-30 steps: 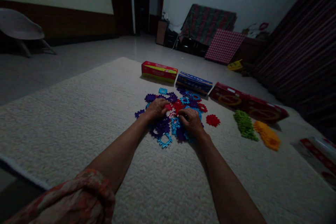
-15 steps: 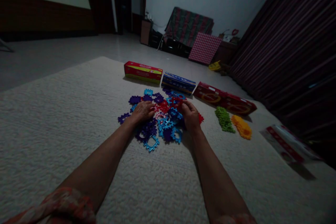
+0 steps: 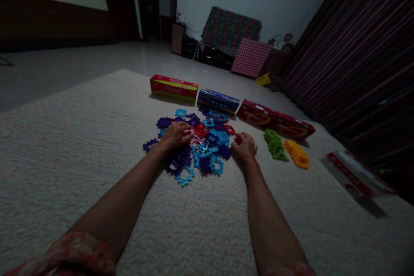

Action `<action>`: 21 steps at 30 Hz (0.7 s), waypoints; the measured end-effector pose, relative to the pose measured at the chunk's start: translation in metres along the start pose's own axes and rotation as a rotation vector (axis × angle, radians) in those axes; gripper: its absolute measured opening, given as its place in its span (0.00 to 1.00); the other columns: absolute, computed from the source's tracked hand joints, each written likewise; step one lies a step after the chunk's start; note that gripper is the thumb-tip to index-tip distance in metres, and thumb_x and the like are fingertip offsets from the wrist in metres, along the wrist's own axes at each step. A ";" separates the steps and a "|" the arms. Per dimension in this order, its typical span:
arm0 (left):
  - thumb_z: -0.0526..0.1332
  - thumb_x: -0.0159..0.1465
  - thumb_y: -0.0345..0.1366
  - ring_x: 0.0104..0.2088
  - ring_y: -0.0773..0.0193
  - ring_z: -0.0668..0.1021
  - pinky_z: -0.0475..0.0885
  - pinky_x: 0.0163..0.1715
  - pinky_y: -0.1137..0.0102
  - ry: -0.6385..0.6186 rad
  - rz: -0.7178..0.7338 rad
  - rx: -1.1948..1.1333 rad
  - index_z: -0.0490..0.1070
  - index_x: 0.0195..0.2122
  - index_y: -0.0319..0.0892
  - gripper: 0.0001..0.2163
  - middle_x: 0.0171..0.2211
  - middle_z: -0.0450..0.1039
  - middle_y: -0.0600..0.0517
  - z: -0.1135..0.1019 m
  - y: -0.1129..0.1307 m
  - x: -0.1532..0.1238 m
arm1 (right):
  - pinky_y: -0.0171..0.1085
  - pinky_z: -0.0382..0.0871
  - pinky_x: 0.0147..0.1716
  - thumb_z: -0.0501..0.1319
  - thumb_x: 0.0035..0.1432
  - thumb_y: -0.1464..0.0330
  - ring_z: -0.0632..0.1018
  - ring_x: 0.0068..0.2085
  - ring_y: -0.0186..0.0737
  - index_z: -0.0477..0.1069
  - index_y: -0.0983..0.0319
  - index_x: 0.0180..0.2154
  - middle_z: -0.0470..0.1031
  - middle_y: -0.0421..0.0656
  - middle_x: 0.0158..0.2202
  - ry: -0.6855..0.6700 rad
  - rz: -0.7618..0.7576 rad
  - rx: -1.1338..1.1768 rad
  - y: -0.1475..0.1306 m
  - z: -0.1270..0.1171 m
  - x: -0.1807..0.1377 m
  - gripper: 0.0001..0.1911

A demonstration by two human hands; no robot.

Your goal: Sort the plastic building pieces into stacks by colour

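A loose pile of flat, toothed plastic building pieces (image 3: 207,151) in blue, purple, red and pink lies on the pale quilted cover. My left hand (image 3: 176,135) rests on the pile's left side, thumb and fingers closed about a pink toothed piece (image 3: 188,132). Just off the pile's right edge, my right hand (image 3: 245,146) pinches a red toothed piece (image 3: 238,139), mostly hidden by the fingers. To its right lie a stack of green pieces (image 3: 275,144) and a stack of yellow-orange pieces (image 3: 296,154).
Behind the pile stand a red and yellow-green box (image 3: 174,89), a blue box (image 3: 218,101) and a long dark red box (image 3: 274,119). A red and white package (image 3: 351,174) lies at the right. Past the cover's far edge is the floor (image 3: 136,58).
My right hand has moved right, from above the pile to just beyond its edge, with the red piece in its fingers. My left hand has stayed about where it was.
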State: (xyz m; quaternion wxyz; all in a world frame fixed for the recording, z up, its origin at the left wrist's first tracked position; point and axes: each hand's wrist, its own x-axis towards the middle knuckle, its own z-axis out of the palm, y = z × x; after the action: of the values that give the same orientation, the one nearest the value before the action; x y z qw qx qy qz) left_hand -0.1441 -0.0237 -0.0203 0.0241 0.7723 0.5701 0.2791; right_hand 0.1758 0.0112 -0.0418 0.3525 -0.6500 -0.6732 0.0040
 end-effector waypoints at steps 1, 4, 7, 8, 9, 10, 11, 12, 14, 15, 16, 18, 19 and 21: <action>0.64 0.64 0.42 0.47 0.55 0.80 0.73 0.51 0.62 -0.003 0.010 -0.006 0.80 0.45 0.45 0.12 0.48 0.80 0.46 0.000 0.000 0.000 | 0.59 0.62 0.55 0.61 0.49 0.68 0.69 0.55 0.55 0.78 0.55 0.45 0.74 0.49 0.53 -0.014 -0.014 0.005 0.002 0.002 -0.001 0.19; 0.64 0.63 0.39 0.48 0.55 0.80 0.73 0.52 0.62 -0.020 0.042 -0.026 0.80 0.45 0.46 0.11 0.49 0.80 0.47 0.000 -0.001 0.000 | 0.60 0.61 0.55 0.58 0.52 0.70 0.69 0.54 0.55 0.78 0.56 0.45 0.76 0.49 0.51 0.024 -0.007 -0.009 0.005 0.001 -0.003 0.18; 0.65 0.62 0.38 0.49 0.54 0.80 0.73 0.53 0.61 -0.042 0.039 -0.024 0.80 0.46 0.45 0.12 0.51 0.79 0.46 0.001 -0.003 0.001 | 0.64 0.57 0.56 0.57 0.53 0.73 0.69 0.57 0.57 0.78 0.58 0.46 0.75 0.53 0.53 0.148 0.025 -0.061 -0.002 -0.005 -0.002 0.19; 0.66 0.62 0.38 0.50 0.54 0.80 0.72 0.54 0.61 -0.043 0.031 -0.022 0.80 0.46 0.45 0.12 0.51 0.79 0.45 0.001 -0.004 0.001 | 0.63 0.58 0.57 0.56 0.53 0.73 0.69 0.57 0.58 0.78 0.59 0.46 0.74 0.53 0.54 0.177 0.005 -0.046 -0.008 -0.007 -0.002 0.19; 0.66 0.61 0.38 0.50 0.54 0.80 0.72 0.54 0.60 -0.040 0.023 -0.023 0.80 0.46 0.45 0.13 0.51 0.79 0.45 0.002 -0.005 0.001 | 0.61 0.60 0.57 0.56 0.53 0.74 0.70 0.57 0.57 0.77 0.60 0.46 0.74 0.54 0.54 0.179 -0.042 -0.005 -0.017 -0.009 -0.001 0.19; 0.66 0.61 0.39 0.50 0.53 0.80 0.72 0.54 0.60 -0.035 0.018 -0.028 0.80 0.47 0.45 0.13 0.51 0.79 0.45 0.002 -0.006 0.001 | 0.58 0.62 0.57 0.56 0.54 0.73 0.72 0.56 0.55 0.78 0.60 0.46 0.75 0.53 0.52 0.152 -0.119 0.061 -0.028 -0.010 -0.001 0.18; 0.66 0.61 0.39 0.50 0.53 0.80 0.72 0.55 0.60 -0.026 0.014 -0.035 0.80 0.48 0.45 0.14 0.51 0.79 0.45 0.003 -0.008 0.000 | 0.54 0.66 0.55 0.56 0.56 0.73 0.74 0.53 0.52 0.78 0.60 0.45 0.77 0.52 0.49 0.094 -0.218 0.141 -0.041 -0.011 -0.001 0.17; 0.66 0.61 0.38 0.50 0.53 0.80 0.72 0.55 0.59 -0.018 0.013 -0.042 0.80 0.48 0.45 0.14 0.51 0.79 0.44 0.004 -0.009 0.000 | 0.50 0.69 0.53 0.57 0.58 0.71 0.76 0.49 0.50 0.79 0.59 0.43 0.78 0.50 0.46 -0.004 -0.324 0.210 -0.055 -0.011 -0.002 0.14; 0.66 0.61 0.36 0.50 0.53 0.80 0.71 0.55 0.58 -0.004 0.012 -0.041 0.79 0.50 0.45 0.15 0.51 0.79 0.44 0.007 -0.011 0.000 | 0.45 0.72 0.48 0.60 0.60 0.68 0.78 0.43 0.47 0.80 0.57 0.40 0.80 0.47 0.41 -0.157 -0.438 0.266 -0.084 -0.010 -0.004 0.10; 0.65 0.61 0.35 0.50 0.53 0.80 0.71 0.56 0.58 0.001 0.010 -0.034 0.79 0.50 0.45 0.15 0.50 0.79 0.44 0.008 -0.013 0.000 | 0.44 0.72 0.47 0.61 0.60 0.67 0.79 0.42 0.46 0.81 0.57 0.39 0.81 0.46 0.40 -0.224 -0.465 0.252 -0.098 -0.009 -0.005 0.09; 0.65 0.60 0.34 0.50 0.53 0.80 0.71 0.56 0.58 0.006 0.007 -0.025 0.79 0.50 0.45 0.16 0.49 0.80 0.45 0.008 -0.014 0.000 | 0.43 0.72 0.46 0.63 0.59 0.68 0.79 0.42 0.46 0.81 0.56 0.39 0.81 0.46 0.39 -0.281 -0.480 0.215 -0.110 -0.008 -0.006 0.09; 0.65 0.59 0.32 0.50 0.53 0.80 0.71 0.55 0.58 0.013 0.007 -0.017 0.78 0.50 0.45 0.17 0.48 0.80 0.45 0.009 -0.017 0.000 | 0.42 0.71 0.43 0.65 0.58 0.68 0.80 0.41 0.47 0.83 0.56 0.38 0.82 0.46 0.39 -0.387 -0.480 0.074 -0.130 -0.006 -0.007 0.08; 0.65 0.59 0.32 0.49 0.53 0.80 0.72 0.55 0.58 0.014 0.008 -0.016 0.78 0.50 0.45 0.17 0.48 0.80 0.45 0.010 -0.018 0.000 | 0.41 0.71 0.41 0.65 0.58 0.67 0.80 0.41 0.47 0.83 0.56 0.37 0.82 0.46 0.39 -0.432 -0.475 -0.010 -0.138 -0.006 -0.008 0.07; 0.65 0.59 0.32 0.49 0.54 0.80 0.72 0.55 0.59 0.014 0.009 -0.016 0.78 0.50 0.45 0.17 0.48 0.80 0.46 0.010 -0.020 0.001 | 0.39 0.69 0.39 0.66 0.58 0.66 0.81 0.41 0.47 0.83 0.56 0.35 0.83 0.46 0.37 -0.515 -0.446 -0.176 -0.150 -0.007 -0.008 0.06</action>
State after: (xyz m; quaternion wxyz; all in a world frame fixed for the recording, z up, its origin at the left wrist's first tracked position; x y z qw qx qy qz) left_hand -0.1563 -0.0132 -0.0354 0.0250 0.7727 0.5645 0.2892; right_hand 0.0477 -0.0219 0.0294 0.1058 -0.4925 -0.8632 0.0328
